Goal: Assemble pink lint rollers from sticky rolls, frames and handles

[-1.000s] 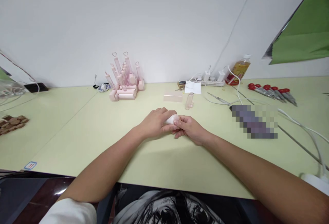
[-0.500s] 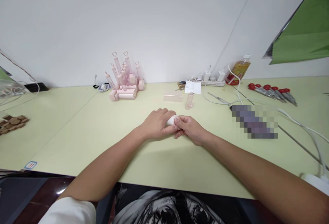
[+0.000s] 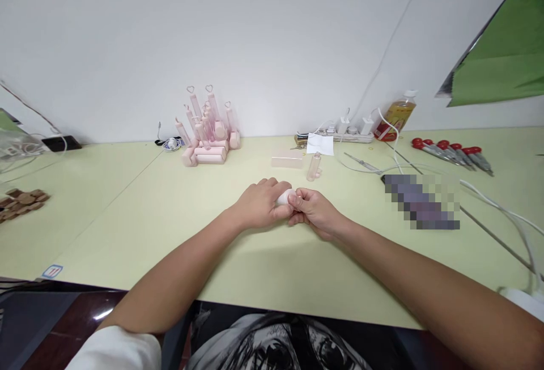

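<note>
A small white cylindrical piece (image 3: 284, 198) lies between my two hands, low over the table. My left hand (image 3: 260, 204) is wrapped round its left part, so most of it is hidden. At its right end my right hand (image 3: 317, 210) grips with thumb and fingers. Just beyond my hands stand a clear pinkish tube (image 3: 314, 166), with a tiny pink part at its foot, and a pale pink rectangular piece (image 3: 287, 159). Farther back on the left is a cluster of pink tubes with heart-shaped loops (image 3: 206, 123) among pink rounded cases (image 3: 210, 154).
A power strip (image 3: 355, 137) with chargers, a white paper (image 3: 320, 144) and a drink bottle (image 3: 395, 116) line the wall. Right of my hands are cables, a blurred phone-like object (image 3: 420, 203) and several red-topped tools (image 3: 453, 153). Brown wooden pieces (image 3: 23, 204) lie far left.
Both hands keep their hold on the white piece, with only a slight shift of the right fingers. The whole view has moved a little.
</note>
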### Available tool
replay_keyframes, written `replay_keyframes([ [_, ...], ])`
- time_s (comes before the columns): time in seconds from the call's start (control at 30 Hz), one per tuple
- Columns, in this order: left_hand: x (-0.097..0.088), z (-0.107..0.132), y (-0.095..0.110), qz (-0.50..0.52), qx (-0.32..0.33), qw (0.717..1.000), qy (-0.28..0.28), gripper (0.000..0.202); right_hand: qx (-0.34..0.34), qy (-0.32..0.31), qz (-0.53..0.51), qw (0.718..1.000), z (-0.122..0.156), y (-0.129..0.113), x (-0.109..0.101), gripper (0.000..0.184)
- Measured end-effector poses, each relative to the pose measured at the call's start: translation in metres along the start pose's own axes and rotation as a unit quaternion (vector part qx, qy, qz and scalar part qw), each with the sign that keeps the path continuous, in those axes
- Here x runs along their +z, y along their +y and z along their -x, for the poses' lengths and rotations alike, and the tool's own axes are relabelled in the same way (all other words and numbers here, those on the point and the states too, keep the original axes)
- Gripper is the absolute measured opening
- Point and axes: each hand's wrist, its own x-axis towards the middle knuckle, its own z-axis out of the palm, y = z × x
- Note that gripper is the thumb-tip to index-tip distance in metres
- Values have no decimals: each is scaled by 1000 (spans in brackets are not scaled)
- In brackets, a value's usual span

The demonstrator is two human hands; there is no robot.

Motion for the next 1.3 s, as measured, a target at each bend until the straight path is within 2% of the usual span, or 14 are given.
replay_keyframes([
  [0.33,-3,2,0,4,2,1000,-21,40,-11,18,-7,1000,3,0,8,46],
  [0.73,6,-4,0,-48,-41,998,27,40,-36,46,4,998,-1,7,5,40],
  [1.0,13,-5,4,-71,-62,995,34,36,-43,88,-5,995,1,4,8,32],
  [1.3,16,-5,6,-71,-69,994,45,38,-40,73,1,997,0,3,6,32],
])
